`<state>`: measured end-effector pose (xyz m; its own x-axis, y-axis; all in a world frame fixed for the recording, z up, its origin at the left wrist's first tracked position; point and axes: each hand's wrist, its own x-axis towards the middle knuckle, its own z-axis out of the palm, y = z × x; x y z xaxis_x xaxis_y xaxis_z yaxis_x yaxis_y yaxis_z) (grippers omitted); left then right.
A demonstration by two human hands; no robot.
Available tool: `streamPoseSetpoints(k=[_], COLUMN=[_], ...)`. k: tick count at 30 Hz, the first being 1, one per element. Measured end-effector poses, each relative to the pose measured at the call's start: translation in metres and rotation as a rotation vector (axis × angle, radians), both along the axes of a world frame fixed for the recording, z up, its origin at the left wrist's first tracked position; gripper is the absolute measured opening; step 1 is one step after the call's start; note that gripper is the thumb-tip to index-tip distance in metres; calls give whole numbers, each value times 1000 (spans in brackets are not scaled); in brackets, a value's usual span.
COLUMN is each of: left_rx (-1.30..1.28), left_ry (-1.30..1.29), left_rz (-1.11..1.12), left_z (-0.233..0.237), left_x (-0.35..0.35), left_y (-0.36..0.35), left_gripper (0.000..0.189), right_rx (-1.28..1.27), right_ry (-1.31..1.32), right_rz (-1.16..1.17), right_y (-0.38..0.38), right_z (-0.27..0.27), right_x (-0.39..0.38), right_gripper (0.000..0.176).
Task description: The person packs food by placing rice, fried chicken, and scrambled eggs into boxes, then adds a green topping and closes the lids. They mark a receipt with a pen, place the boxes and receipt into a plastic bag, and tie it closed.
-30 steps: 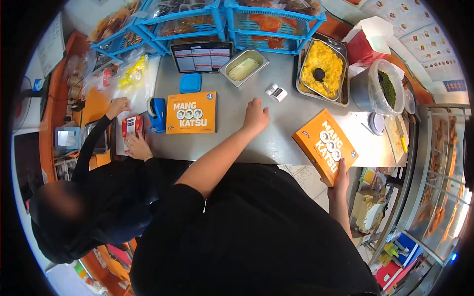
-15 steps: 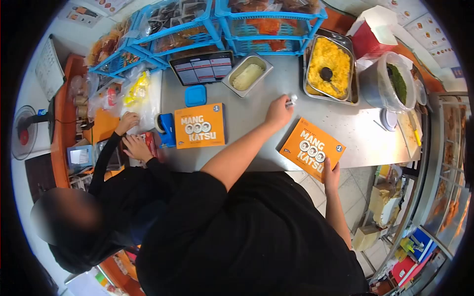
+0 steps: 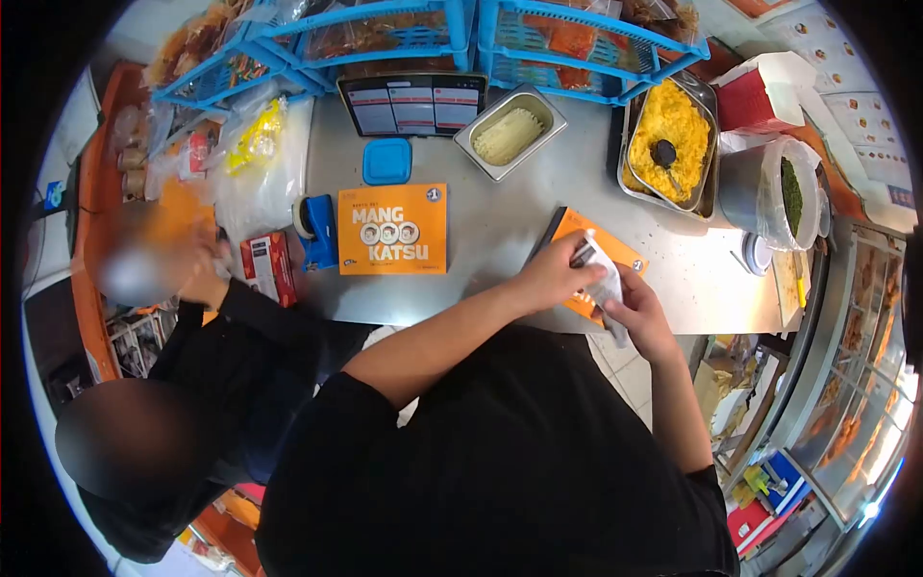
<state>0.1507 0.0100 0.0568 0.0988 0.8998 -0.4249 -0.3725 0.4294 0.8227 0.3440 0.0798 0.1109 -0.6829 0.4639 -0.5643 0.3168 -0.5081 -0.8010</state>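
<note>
Over the right orange box (image 3: 630, 258), near the table's front edge, my two hands meet at a small white paper strip (image 3: 604, 264). My left hand (image 3: 558, 275) pinches its upper part, along with a small dark item that I cannot make out clearly. The fingers of my right hand (image 3: 636, 306) are closed on the strip's right side and lower part. Most of that box is hidden beneath my hands. A second orange box (image 3: 392, 229) lies flat to the left, with a blue tape dispenser (image 3: 320, 232) beside it.
At the back stand a tablet (image 3: 413, 104), a blue-lidded container (image 3: 386, 161), a metal pan (image 3: 510, 135) and blue racks (image 3: 577, 72). A yellow food tray (image 3: 670, 144) and a lined bucket (image 3: 764, 188) are at right. A co-worker (image 3: 231, 356) is at left.
My left hand has come down and right with the white item, which now hangs as a strip. My right hand has left the box's edge and gripped the strip. The co-worker's hands have shifted left.
</note>
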Motion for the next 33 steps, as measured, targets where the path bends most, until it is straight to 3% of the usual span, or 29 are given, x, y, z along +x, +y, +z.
streamPoseSetpoints(k=[1, 3, 6, 9, 11, 12, 13, 14, 15, 19, 21, 22, 24, 27, 33], left_rx=[28, 65, -68, -143, -172, -112, -48, -57, 3, 171, 188, 212, 192, 187, 202], left_ry=[60, 136, 405, 602, 723, 1003, 1283, 1302, 1389, 1640, 1659, 1673, 1641, 1611, 1569], left_rz=[77, 221, 197, 240, 264, 259, 242, 240, 319, 523, 445, 370, 391, 432, 413], left_z=[-12, -26, -64, -65, -75, -83, -88, -93, -96, -94, -99, -101, -104, -104, -98], left_x=[3, 8, 15, 25, 37, 41, 46, 53, 59, 74, 76, 77, 80, 80, 73], left_y=[-1, -1, -5, -6, -8, -9, -10, -12, -12, -11, -14, -17, -18, -17, -24], left_gripper=[35, 30, 30, 27, 27, 27, 27, 27, 28, 29, 28, 27, 25, 24, 26], right_rx=[-21, -41, -82, -130, 113, 109, 446, 790, 833, 925, 1415, 1412, 1663, 1588, 1667], right_ry=[-80, -113, -123, -175, -398, -379, -514, -642, -752, -735, -498, -492, -149, -87, -207], right_rz=[38, 82, 91, 9, 312, 323, 404, 472, 522, 512, 436, 449, 647, 837, 896], right_y=[1, 5, 12, 30, 46, 48, 46, 42, 38, 28, 23, 23, 29, 24, 18], right_z=[4, -12, -41, -80, -110, -114, -117, -119, -101, -103, -116, -125, -134, -135, -136], right_x=[0, 16, 43, 71, 80, 78, 74, 69, 60, 76, 96, 106, 117, 124, 129], right_gripper=[51, 50, 42, 31, 32, 32, 34, 35, 38, 42, 49, 49, 57, 63, 67])
